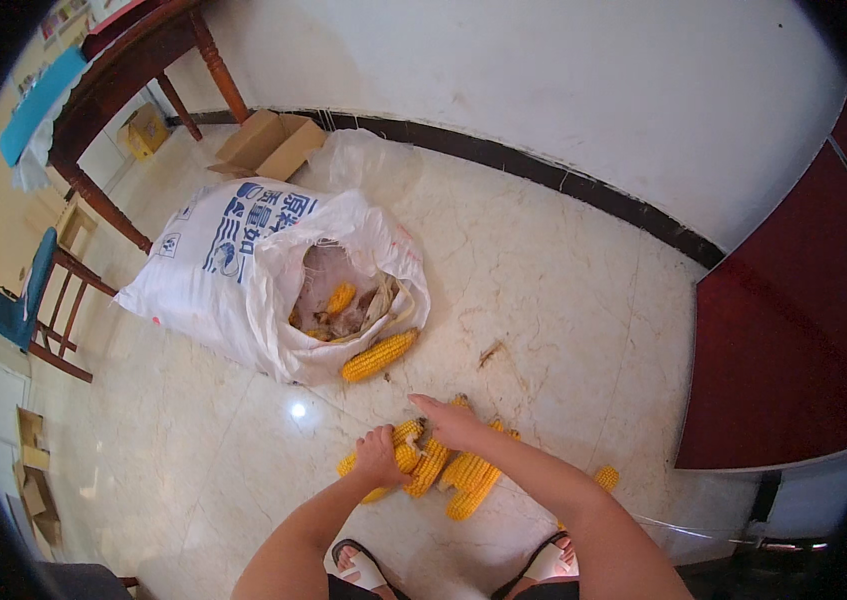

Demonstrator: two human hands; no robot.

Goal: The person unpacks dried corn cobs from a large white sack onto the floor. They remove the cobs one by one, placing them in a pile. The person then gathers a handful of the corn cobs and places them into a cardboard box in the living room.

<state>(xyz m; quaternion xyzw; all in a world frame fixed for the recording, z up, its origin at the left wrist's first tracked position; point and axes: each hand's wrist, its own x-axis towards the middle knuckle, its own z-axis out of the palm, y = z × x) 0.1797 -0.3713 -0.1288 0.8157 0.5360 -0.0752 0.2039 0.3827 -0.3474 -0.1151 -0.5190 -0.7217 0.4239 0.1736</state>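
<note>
Several yellow corn cobs [475,484] lie bunched together on the floor in front of my feet. My left hand [378,458] is closed round a cob at the left side of the bunch. Over the cobs' far ends, my right hand [450,424] has a finger stretched out toward the left; its other fingers are partly hidden. Beyond my hands, a white woven sack [205,318] lies on its side with its mouth toward me. A single corn cob [380,356] rests against the sack's rim, and more corn [341,297] with dry husks shows inside.
A lone cob [605,477] lies to the right, near a dark red panel [783,330]. Behind the sack are a cardboard box [268,143] and clear plastic [368,158]. A wooden table [103,125] and a chair [38,290] stand left. Husk scraps [489,352] lie on the floor.
</note>
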